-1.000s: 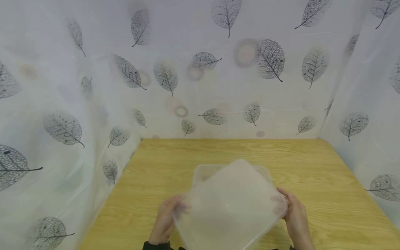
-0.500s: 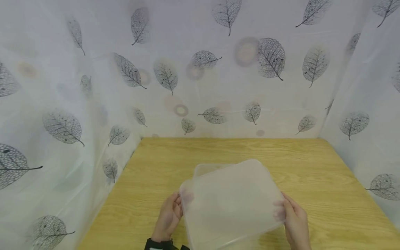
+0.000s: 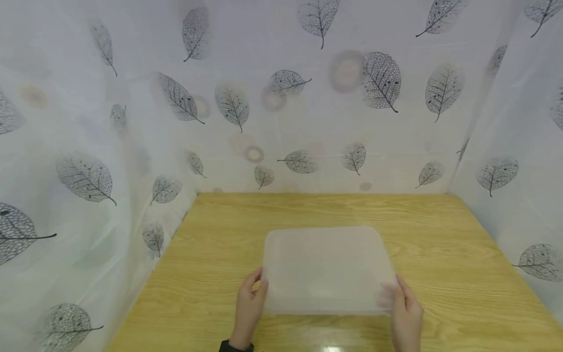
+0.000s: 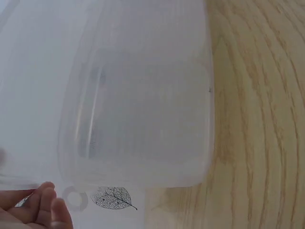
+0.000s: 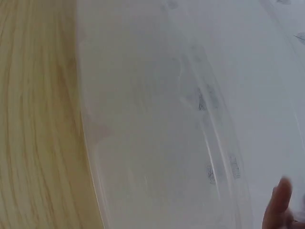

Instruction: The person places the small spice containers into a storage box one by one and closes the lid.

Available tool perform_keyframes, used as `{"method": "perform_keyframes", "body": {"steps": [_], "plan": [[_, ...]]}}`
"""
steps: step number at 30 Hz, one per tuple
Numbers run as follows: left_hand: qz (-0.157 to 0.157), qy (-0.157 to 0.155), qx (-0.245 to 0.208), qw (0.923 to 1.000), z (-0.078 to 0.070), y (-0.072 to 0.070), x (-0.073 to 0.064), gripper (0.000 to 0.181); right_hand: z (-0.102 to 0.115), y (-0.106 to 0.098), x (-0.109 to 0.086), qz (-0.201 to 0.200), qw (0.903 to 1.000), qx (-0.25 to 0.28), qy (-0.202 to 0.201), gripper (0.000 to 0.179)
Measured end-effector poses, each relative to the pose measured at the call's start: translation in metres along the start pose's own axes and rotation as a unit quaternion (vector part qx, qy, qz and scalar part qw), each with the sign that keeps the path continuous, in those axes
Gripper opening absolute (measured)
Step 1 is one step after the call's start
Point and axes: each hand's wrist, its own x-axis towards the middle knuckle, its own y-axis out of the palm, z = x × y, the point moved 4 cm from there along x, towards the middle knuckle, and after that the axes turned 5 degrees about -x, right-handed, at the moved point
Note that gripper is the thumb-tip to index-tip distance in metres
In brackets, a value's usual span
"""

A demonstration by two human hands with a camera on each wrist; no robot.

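Note:
A translucent white plastic lid (image 3: 327, 271) is held almost level over a clear plastic storage box (image 4: 147, 109), hiding nearly all of it from the head view. My left hand (image 3: 249, 305) grips the lid's left edge between thumb and fingers. At the opposite edge, my right hand (image 3: 406, 313) pinches the lid near its front corner, its fingers showing faintly through the plastic underneath. In the left wrist view, the box wall stands on the table beside the lid, with my left fingertips at the lid's edge. The right wrist view shows one fingertip of my right hand low in the corner.
The box stands on a wood-grain table (image 3: 448, 244). A white sheet with a leaf print (image 3: 281, 122) hangs along the back and both sides of the table.
The lid has turned from a slanted, diamond-like position to nearly square over the box. Both hands turned it while keeping hold of its edges, and the left hand shifted right.

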Motion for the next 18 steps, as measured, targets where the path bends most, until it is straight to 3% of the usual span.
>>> {"method": "perform_keyframes", "body": {"steps": [2,4,7,11,18], "plan": [[-0.001,0.020,0.021,0.9996,0.002,0.002,0.000,0.039,0.022,-0.001,-0.011,0.000,0.9967,-0.076,-0.029,0.045],[0.004,0.019,0.029,0.9994,0.006,0.005,0.000,0.042,0.041,0.000,-0.020,-0.001,0.9903,-0.128,-0.055,0.041],[0.012,-0.004,0.024,0.9996,0.012,0.010,0.002,0.047,0.057,0.000,-0.028,0.006,0.9886,-0.127,-0.081,0.036],[0.018,-0.023,0.015,0.9995,0.019,0.015,0.002,0.048,0.057,0.003,-0.030,0.007,0.9905,-0.114,-0.078,0.036],[0.014,-0.011,0.015,0.9997,0.028,0.022,0.003,0.046,0.048,0.005,-0.025,0.022,0.9902,-0.119,-0.069,0.039]]}}
